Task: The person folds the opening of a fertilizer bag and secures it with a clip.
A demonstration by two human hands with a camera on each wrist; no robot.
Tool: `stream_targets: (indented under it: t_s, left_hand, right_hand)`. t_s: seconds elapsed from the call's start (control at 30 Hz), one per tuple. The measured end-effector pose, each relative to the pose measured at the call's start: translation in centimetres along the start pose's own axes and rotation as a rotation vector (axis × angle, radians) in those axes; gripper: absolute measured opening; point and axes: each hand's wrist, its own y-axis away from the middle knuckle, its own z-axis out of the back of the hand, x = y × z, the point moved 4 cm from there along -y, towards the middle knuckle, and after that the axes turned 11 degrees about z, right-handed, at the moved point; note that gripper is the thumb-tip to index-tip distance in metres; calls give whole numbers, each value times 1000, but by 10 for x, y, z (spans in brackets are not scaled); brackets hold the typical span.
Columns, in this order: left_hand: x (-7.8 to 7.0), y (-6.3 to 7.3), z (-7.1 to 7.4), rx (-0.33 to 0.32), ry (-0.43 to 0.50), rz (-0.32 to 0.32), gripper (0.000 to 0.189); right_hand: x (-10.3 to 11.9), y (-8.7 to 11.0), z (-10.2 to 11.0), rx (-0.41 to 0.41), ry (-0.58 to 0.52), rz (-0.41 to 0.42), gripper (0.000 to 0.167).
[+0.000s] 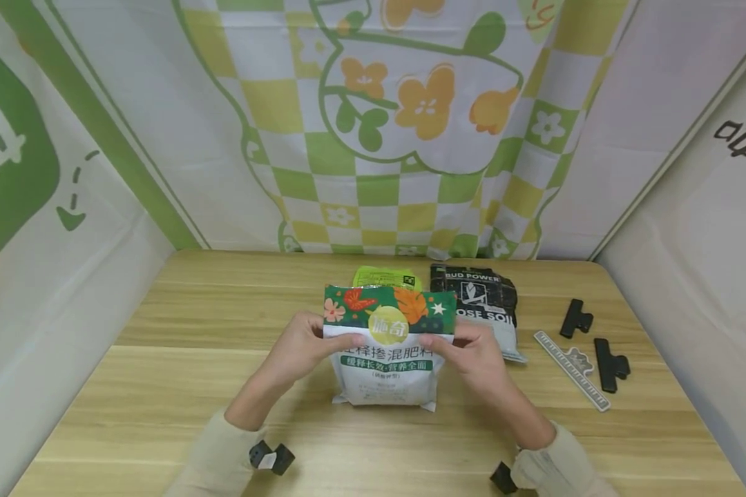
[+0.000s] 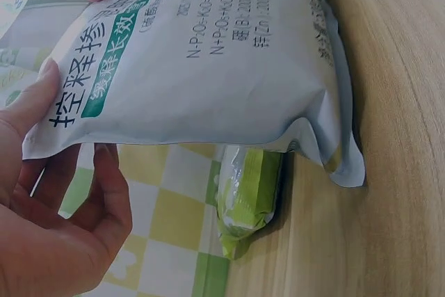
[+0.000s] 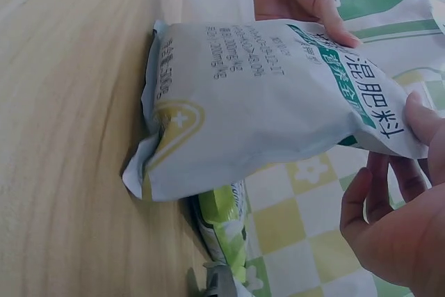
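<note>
A white fertilizer bag (image 1: 385, 383) with a dark green, flower-printed top band stands upright on the table in the head view. My left hand (image 1: 298, 348) grips its upper left side, thumb on the front and fingers behind. On the upper right side, my right hand (image 1: 475, 355) pinches the bag the same way. Both wrist views show the printed front of the plump bag (image 2: 195, 67). In the right wrist view, the right hand (image 3: 403, 206) has its thumb on the bag's front and curled fingers at the back.
Behind the fertilizer bag lies a bright green bag (image 1: 382, 277), partly hidden. A black soil bag (image 1: 472, 290) sits to its right. Farther right on the wooden table are two black clips (image 1: 575, 319) and a white ruler-like strip (image 1: 572, 369). A patterned curtain (image 1: 410, 193) hangs behind.
</note>
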Motion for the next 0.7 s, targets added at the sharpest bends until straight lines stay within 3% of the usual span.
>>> stream_targets:
  t_s: [0.1, 0.43, 0.7]
  left_hand:
    - [0, 1, 1, 0, -23, 0, 26]
    - [-4, 10, 0, 103, -54, 39, 27]
    - [-1, 13, -2, 73, -61, 114, 33]
  right_hand:
    - [2, -2, 2, 32, 13, 45, 16]
    - [9, 4, 5, 152, 29, 19, 14]
    - [15, 4, 5, 199, 26, -7, 14]
